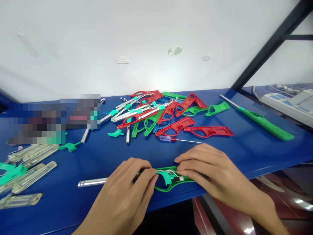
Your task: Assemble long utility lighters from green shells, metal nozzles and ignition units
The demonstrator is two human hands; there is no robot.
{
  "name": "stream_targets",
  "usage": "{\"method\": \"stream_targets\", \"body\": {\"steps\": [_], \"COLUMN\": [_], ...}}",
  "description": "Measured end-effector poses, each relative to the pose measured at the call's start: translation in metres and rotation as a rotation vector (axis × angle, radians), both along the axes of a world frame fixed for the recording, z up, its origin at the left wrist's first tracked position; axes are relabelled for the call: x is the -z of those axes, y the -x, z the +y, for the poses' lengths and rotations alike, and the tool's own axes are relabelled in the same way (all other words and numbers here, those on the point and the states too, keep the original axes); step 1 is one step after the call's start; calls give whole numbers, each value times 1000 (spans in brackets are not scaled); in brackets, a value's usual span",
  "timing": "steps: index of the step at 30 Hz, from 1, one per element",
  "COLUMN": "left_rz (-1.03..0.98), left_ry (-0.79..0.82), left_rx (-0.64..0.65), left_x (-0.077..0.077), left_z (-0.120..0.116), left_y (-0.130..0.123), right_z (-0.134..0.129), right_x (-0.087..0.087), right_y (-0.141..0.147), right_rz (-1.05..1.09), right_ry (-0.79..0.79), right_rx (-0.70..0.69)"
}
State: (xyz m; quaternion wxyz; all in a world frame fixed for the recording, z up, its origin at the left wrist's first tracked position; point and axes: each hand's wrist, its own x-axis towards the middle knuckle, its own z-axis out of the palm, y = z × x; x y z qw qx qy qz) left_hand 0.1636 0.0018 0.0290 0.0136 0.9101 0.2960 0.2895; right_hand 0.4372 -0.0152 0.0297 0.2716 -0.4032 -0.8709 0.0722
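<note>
A green half shell (162, 188) lies near the table's front edge, its hollow side up, with a teal trigger piece (167, 178) and white wires inside. My left hand (133, 186) is closed over the shell's left part, where a silver metal tube (91, 182) sticks out to the left. What exactly its fingertips pinch is hidden behind them. At the shell's right part, my right hand (202, 163) has its thumb and fingers bent onto the wires and the shell's rim; its fingertips partly cover the contact.
Red half shells (209, 131), green and blue ones, and wired tubes are piled at the back middle. A screwdriver (167, 138) lies before them. One closed green lighter (266, 124) is at right. Clear fuel tanks (34, 177) and teal triggers (69, 146) lie at left.
</note>
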Motion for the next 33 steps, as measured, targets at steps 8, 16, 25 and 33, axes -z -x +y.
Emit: {"method": "stream_targets", "body": {"steps": [8,16,25,33], "left_rz": [-4,-91,63,52], "left_ry": [15,-3,109,131], "left_rx": [-85,-133,-94,-96], "left_x": [12,-1,-18,-14], "left_z": [-2,-2,11,10], "left_y": [2,2,28,28], "right_z": [-5,-10,-8,-8], "right_x": [-3,1,-5,0], "right_y": [2,-1,3,3], "right_rz": [113,214,174,111], "right_ry": [-1,20,86,57], "right_rx": [70,148,73,106]}}
